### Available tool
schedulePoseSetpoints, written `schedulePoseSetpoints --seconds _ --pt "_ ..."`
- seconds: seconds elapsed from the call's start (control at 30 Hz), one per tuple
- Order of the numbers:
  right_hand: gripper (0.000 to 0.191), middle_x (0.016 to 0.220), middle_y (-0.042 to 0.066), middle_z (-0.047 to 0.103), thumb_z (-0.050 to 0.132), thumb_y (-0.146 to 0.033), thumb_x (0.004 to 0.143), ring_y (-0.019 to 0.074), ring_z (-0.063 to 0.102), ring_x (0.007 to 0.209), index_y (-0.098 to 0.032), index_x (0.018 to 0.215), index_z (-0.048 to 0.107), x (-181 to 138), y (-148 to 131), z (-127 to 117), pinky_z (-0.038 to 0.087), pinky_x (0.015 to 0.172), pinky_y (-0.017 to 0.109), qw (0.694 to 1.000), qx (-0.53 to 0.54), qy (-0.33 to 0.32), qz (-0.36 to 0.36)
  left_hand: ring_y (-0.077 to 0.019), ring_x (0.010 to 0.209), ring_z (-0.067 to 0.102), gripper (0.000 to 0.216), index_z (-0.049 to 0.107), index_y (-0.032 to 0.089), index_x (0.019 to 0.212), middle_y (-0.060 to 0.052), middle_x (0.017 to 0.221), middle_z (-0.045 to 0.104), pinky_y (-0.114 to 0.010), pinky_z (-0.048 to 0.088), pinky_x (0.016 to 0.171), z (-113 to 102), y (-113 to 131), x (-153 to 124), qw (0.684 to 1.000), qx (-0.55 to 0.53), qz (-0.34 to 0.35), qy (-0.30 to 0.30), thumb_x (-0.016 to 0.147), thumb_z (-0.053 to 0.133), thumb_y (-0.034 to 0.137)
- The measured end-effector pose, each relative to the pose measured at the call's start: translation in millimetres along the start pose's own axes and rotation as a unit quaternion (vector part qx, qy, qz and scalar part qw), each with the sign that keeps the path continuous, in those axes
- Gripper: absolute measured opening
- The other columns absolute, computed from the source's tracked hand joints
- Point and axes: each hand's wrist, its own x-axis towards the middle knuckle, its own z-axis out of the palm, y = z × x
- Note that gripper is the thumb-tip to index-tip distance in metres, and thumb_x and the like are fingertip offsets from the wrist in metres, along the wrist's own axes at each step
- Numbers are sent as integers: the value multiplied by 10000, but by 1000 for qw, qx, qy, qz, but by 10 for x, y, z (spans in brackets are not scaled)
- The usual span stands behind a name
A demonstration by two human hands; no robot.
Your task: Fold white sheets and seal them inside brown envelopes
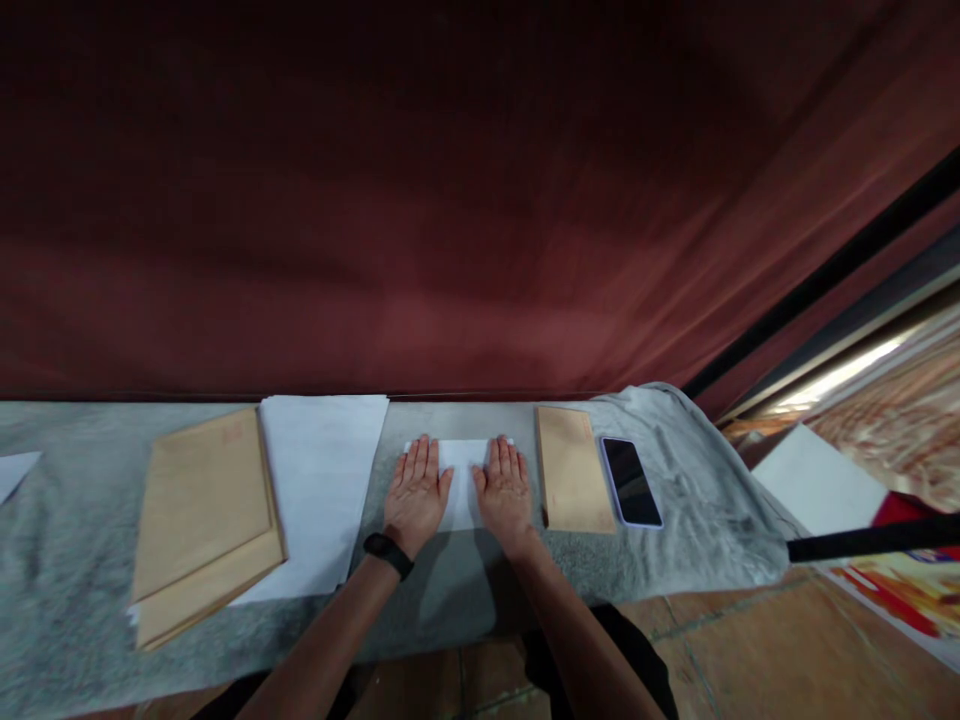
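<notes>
A small white sheet of paper (460, 490), which looks folded, lies flat on the grey cloth in front of me. My left hand (417, 495) rests palm down on its left part, fingers stretched forward. On the right part lies my right hand (504, 492), also flat, with the thumb pointing inward. The paper shows between the two hands; its side edges are mostly hidden under them. Close to the right hand is a stack of brown envelopes (576, 470). Left of my left hand lies a stack of larger white paper sheets (322, 480).
Larger brown envelopes (202, 500) partly overlap the white stack. A phone (631, 482) lies right of the smaller envelopes. Grey cloth (712, 510) covers the narrow surface, and a dark red curtain (465, 250) hangs behind it. A white paper corner (15, 470) shows at far left.
</notes>
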Motion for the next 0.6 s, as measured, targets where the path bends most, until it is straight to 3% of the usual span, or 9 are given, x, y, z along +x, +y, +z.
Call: schedulePoseSetpoints --seconds 0.1,0.3,0.43,0.5,0.6 --pt "587 1557 258 428 367 -388 1074 332 433 1455 -25 1534 407 -18 18 -1 354 1180 529 1000 -4 14 7 -322 1492 377 631 426 43 1521 -220 1576 422 -517 330 1212 -36 -57 -45 1000 -1 -9 2 1027 284 410" --pt "611 1576 278 385 384 -382 1071 338 386 1483 13 1537 381 -64 78 -61 326 1205 517 999 -28 -32 18 -334 1496 366 650 413 14 1521 -233 1581 408 -524 333 1212 -116 -136 -87 1000 -8 -24 -14 1025 295 417" --pt "587 1572 271 399 335 -351 1078 343 388 1481 4 1545 370 -145 84 -107 343 1192 545 1000 -15 2 16 -336 1503 350 638 406 9 1524 -236 1574 421 -530 329 1217 -190 -121 -138 999 -7 -35 -8 1025 305 393" --pt "575 1586 243 395 283 -337 1086 326 368 1495 -28 1566 342 -214 38 -138 341 1192 548 1000 8 11 -8 -316 1510 340 612 398 45 1538 -207 1581 425 -529 321 1223 -232 -46 -217 1000 -9 -19 -2 1027 304 367" --pt "552 1623 154 372 226 -314 1090 260 326 1522 -105 1595 307 -350 -79 -189 314 1225 497 995 49 -29 -86 -256 1530 305 574 380 119 1562 -125 1618 397 -471 299 1250 -272 127 -401 998 -21 60 -23 1017 315 287"
